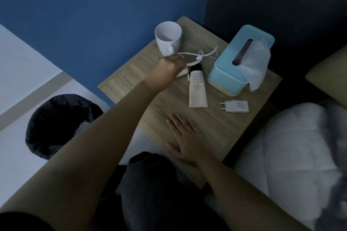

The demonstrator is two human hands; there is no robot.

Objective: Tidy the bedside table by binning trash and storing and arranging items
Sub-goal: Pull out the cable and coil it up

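Note:
On the wooden bedside table (221, 129) my left hand (165, 70) reaches over the far middle and grips a white charging cable (199, 54), whose loops trail to the right. A white mug (168, 37) stands just behind that hand. A cream tube with a black cap (197, 88) lies right of the hand. A white plug adapter (235, 106) lies nearer the front right. A light blue tissue box (234, 65) with a tissue sticking out stands at the back right. My right hand (185, 139) rests flat on the table's near edge.
A bin with a black liner (56, 118) stands on the white floor left of the table. A blue wall rises behind. A white pillow (293, 148) and bedding lie to the right. My dark-clothed knee (150, 184) is below the table edge.

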